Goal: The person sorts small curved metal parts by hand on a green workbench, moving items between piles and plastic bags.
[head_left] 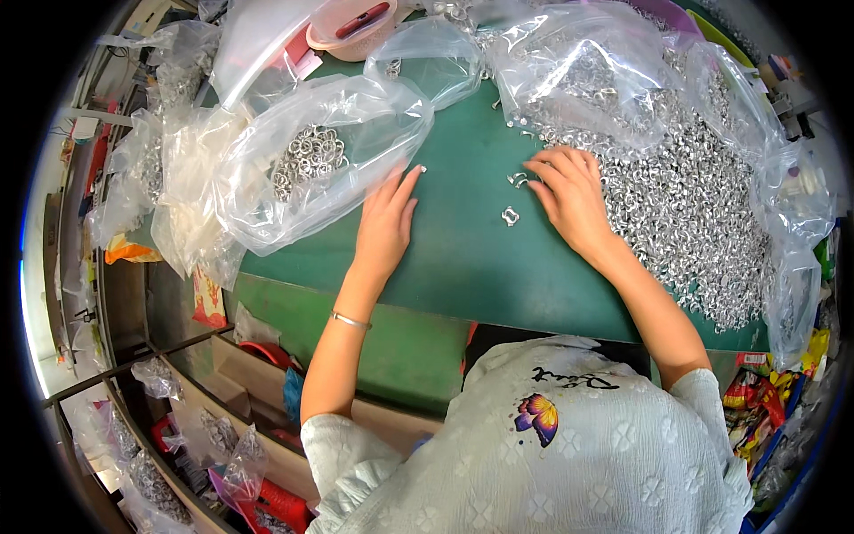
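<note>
My left hand [384,227] lies at the right edge of a clear plastic bag [258,200], fingers stretched forward and thumb apart. A tiny bright spot shows at its index fingertip; I cannot make out what it is. Inside that bag sits a clump of silver metal rings [309,160]. My right hand [574,200] is over the left edge of a large heap of small curved silver metal pieces [694,214], its fingers loosely bent and spread. Beside its fingertips are a few loose metal pieces [517,180]. A wavy-edged silver link [510,216] lies alone on the green tabletop [463,258].
Clear plastic sheeting [578,62] covers the heap's far part. A pink bowl [354,40] with a red-handled tool [362,20] stands at the back. More filled bags [182,76] crowd the left. Divided wooden bins [240,392] with bagged parts are below left.
</note>
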The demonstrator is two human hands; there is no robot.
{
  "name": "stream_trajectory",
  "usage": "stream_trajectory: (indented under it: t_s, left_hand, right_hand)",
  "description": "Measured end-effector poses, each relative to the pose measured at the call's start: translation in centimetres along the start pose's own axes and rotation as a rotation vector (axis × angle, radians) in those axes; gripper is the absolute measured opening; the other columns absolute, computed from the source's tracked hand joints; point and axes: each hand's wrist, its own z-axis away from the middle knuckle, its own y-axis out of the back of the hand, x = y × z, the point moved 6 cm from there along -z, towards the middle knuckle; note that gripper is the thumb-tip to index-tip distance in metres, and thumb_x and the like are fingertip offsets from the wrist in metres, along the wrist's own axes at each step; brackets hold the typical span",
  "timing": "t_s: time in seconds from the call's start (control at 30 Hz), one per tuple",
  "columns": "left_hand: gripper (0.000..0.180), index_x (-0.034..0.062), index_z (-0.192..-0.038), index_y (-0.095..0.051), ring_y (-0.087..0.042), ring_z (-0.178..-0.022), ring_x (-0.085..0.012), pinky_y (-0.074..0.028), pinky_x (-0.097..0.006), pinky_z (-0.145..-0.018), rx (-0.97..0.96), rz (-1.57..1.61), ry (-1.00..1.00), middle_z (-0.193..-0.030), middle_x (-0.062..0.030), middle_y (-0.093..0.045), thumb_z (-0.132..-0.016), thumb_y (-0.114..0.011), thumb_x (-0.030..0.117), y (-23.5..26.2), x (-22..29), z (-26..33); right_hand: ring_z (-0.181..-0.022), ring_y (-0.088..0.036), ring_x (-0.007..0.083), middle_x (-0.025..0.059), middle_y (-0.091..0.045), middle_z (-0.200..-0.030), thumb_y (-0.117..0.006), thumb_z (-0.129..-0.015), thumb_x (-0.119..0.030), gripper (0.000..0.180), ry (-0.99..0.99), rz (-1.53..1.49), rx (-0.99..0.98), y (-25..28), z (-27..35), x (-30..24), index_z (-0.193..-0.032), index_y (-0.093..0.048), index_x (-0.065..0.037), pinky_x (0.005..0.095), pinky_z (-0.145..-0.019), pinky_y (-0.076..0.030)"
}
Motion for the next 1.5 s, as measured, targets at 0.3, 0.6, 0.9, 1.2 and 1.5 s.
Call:
stream_trajectory:
  t_s: [0.3, 0.6, 0.9, 1.2, 1.5]
  left_hand:
    - [0.023, -0.0018, -0.107, -0.064, -0.052, -0.119, -0.0353, -0.037, -0.051, -0.104, -0.030, -0.095, 0.012, -0.125, -0.0146, -0.059, -0.084, -0.062, 0.000, 0.0, -0.7, 2.1]
    - [0.045, 0.0007, -0.126, -0.055, -0.048, -0.116, -0.0418, -0.037, -0.046, -0.101, 0.092, 0.054, 0.320, -0.125, -0.0241, -0.052, -0.084, -0.068, 0.006, 1.3, -1.6, 3.9]
    - [0.034, -0.0011, -0.120, -0.060, -0.045, -0.119, -0.0433, -0.037, -0.046, -0.101, 0.002, -0.007, 0.264, -0.128, -0.0261, -0.050, -0.087, -0.064, 0.007, 0.1, -1.0, 2.7]
    - [0.036, 0.0007, -0.120, -0.060, -0.048, -0.119, -0.0419, -0.038, -0.045, -0.101, 0.131, -0.027, 0.276, -0.130, -0.0227, -0.051, -0.084, -0.065, 0.004, 1.4, -1.0, 2.9]
    - [0.034, 0.0006, -0.123, -0.057, -0.043, -0.131, -0.0357, -0.032, -0.044, -0.110, 0.036, 0.196, 0.249, -0.136, -0.0179, -0.051, -0.089, -0.057, 0.000, 0.6, 2.0, 5.3]
  right_hand:
    - [-0.086, -0.057, 0.0243, 0.0057, -0.060, -0.083, -0.070, -0.078, -0.008, 0.008, 0.007, -0.141, 0.071, 0.8, -0.7, -1.0, -0.084, -0.066, -0.005, 0.0377, -0.085, -0.041]
    - [-0.077, -0.064, 0.0178, 0.0094, -0.068, -0.086, -0.068, -0.080, 0.002, 0.011, 0.056, -0.024, 0.754, 23.7, -2.5, 2.6, -0.091, -0.067, 0.000, 0.0282, -0.071, -0.050]
    - [-0.076, -0.064, 0.0200, 0.0063, -0.069, -0.084, -0.072, -0.078, -0.002, 0.013, 0.391, 0.469, 1.342, 34.6, -4.8, 7.1, -0.090, -0.069, -0.004, 0.0298, -0.073, -0.049]
    - [-0.087, -0.065, 0.0271, 0.0122, -0.068, -0.091, -0.067, -0.083, -0.008, 0.014, -0.055, -0.055, 0.668, 26.1, -7.5, 10.5, -0.095, -0.067, -0.001, 0.0365, -0.078, -0.049]
    - [-0.107, -0.061, 0.0319, 0.0165, -0.063, -0.115, -0.063, -0.088, -0.013, 0.029, 0.246, -0.709, -0.418, 7.8, -1.6, -6.8, -0.113, -0.061, 0.000, 0.0390, -0.092, -0.048]
